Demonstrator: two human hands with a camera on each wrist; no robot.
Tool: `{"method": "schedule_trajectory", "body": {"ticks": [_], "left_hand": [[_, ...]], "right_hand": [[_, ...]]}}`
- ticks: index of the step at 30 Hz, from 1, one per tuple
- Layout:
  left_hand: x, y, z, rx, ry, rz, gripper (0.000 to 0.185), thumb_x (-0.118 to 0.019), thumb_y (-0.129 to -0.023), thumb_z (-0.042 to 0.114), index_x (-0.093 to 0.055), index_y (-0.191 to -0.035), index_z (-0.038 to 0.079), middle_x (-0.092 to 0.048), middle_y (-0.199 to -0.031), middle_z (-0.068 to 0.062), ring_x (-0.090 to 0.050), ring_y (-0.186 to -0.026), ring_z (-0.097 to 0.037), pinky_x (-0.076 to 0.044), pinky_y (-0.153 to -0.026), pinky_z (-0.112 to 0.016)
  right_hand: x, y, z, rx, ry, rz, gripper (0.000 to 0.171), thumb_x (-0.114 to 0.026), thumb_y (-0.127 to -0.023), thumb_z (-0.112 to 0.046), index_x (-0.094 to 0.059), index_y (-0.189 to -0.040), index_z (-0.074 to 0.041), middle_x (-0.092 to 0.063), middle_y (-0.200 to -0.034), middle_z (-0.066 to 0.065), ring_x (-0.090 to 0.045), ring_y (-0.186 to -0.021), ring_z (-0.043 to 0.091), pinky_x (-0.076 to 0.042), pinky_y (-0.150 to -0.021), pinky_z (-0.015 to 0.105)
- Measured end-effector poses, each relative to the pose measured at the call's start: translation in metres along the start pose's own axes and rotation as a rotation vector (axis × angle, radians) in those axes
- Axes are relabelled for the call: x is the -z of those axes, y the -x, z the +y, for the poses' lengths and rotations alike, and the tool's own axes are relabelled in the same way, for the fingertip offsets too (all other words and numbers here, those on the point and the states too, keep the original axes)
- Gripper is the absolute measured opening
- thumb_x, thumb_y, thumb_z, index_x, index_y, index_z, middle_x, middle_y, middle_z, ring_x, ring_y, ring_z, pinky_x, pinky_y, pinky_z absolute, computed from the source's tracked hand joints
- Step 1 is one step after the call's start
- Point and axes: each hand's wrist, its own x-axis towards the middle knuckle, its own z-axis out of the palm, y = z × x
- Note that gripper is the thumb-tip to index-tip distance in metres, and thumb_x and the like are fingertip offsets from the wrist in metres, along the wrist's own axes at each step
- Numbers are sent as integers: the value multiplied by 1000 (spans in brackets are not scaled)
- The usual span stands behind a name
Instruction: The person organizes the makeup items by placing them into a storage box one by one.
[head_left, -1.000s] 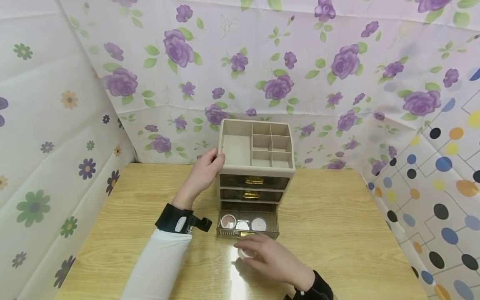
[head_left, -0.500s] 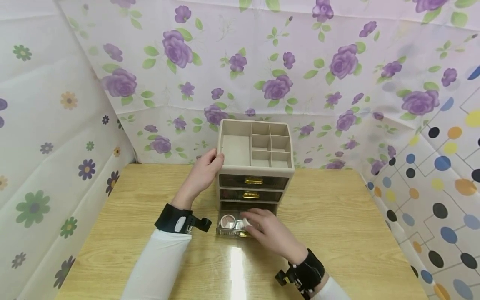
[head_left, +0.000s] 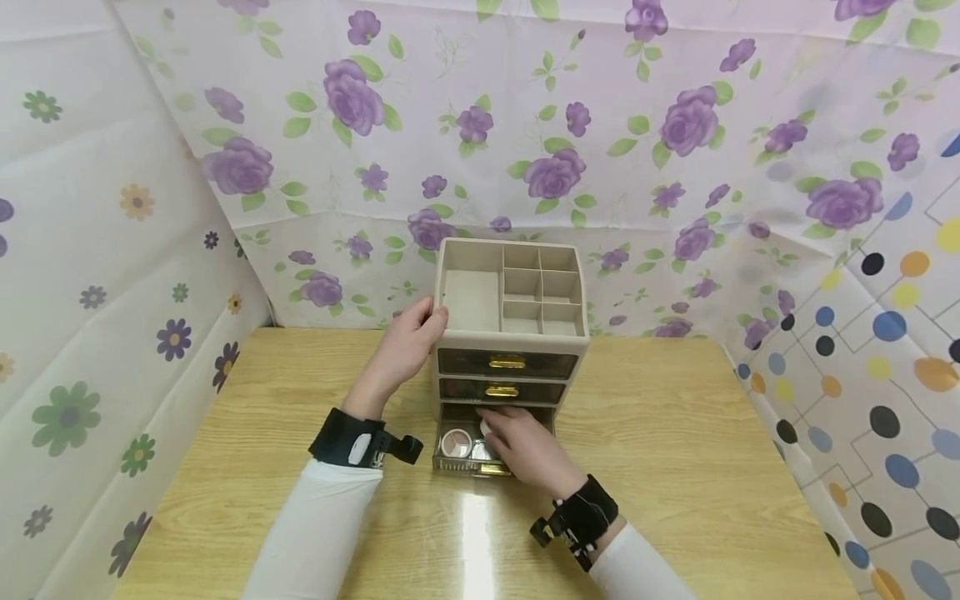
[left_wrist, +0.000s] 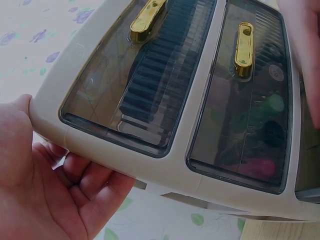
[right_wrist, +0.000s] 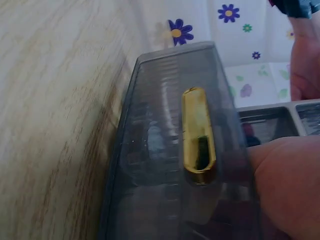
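Note:
A beige drawer organizer (head_left: 513, 340) stands on the table, its bottom drawer (head_left: 459, 467) pulled out. My left hand (head_left: 405, 343) grips the top left edge, thumb at the front and fingers round the side, as the left wrist view shows too. Inside the bottom drawer, my right hand (head_left: 528, 448) pinches a small white round case (head_left: 485, 427), mostly hidden by the fingers. Left of it in the drawer lies a round makeup compact (head_left: 456, 443) with a sectioned pan. In the right wrist view, the clear drawer front (right_wrist: 150, 130) with its gold handle (right_wrist: 199, 130) hides the fingertips.
Two upper drawers with gold handles (head_left: 507, 361) are closed; a pink item (left_wrist: 260, 168) and a green item (left_wrist: 275, 103) show through one. The organizer's top has divided compartments (head_left: 522, 285). Flowered cloth (head_left: 360, 167) hangs behind the wooden table (head_left: 660, 433).
My right hand has moved from in front of the drawer into it, carrying the white round case forward towards the back. My left hand has stayed on the organizer.

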Motion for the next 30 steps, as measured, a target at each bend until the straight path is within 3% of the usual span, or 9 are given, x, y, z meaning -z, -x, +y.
{"method": "schedule_trajectory", "body": {"ticks": [9, 15, 24, 27, 30], "left_hand": [[2, 0, 2, -1, 8, 10, 36, -43, -115, 41, -59, -119, 9, -50, -93, -14, -51, -84, -30, -42, -75, -43], [2, 0, 2, 1, 14, -3, 34, -44, -115, 40, -58, -112, 9, -46, -87, -14, -47, -78, -31, -40, -73, -44], [2, 1, 0, 0, 27, -8, 36, -43, -115, 42, -59, -119, 9, -51, -95, -15, -51, -84, -32, -41, -76, -45], [2, 1, 0, 0, 31, -12, 37, -44, -115, 43, -59, -120, 10, -52, -98, -15, -52, -87, -32, -41, -77, -45], [2, 2, 1, 0, 31, -13, 38, -44, -115, 44, -59, -120, 10, -52, -98, -14, -52, -88, -31, -42, -77, -45]], "right_hand": [[-6, -16, 1, -51, -23, -45, 37, -59, -111, -14, -64, -147, -9, -70, -137, 13, -69, -102, 20, -56, -90, 43], [-9, -22, 3, -69, -13, -74, 31, -65, -108, -15, -73, -138, -11, -75, -127, 6, -62, -81, 12, -55, -82, 38], [-9, -23, 4, -74, 5, -97, 31, -68, -104, -12, -75, -135, -15, -75, -128, 4, -72, -109, 20, -58, -93, 43], [-9, -23, 4, -79, 12, -100, 32, -68, -104, -11, -75, -135, -17, -75, -129, 2, -71, -107, 18, -58, -92, 41], [-7, -23, 3, -82, -8, -108, 32, -67, -104, -8, -76, -134, -15, -75, -127, 3, -69, -90, 14, -57, -83, 38]]}}
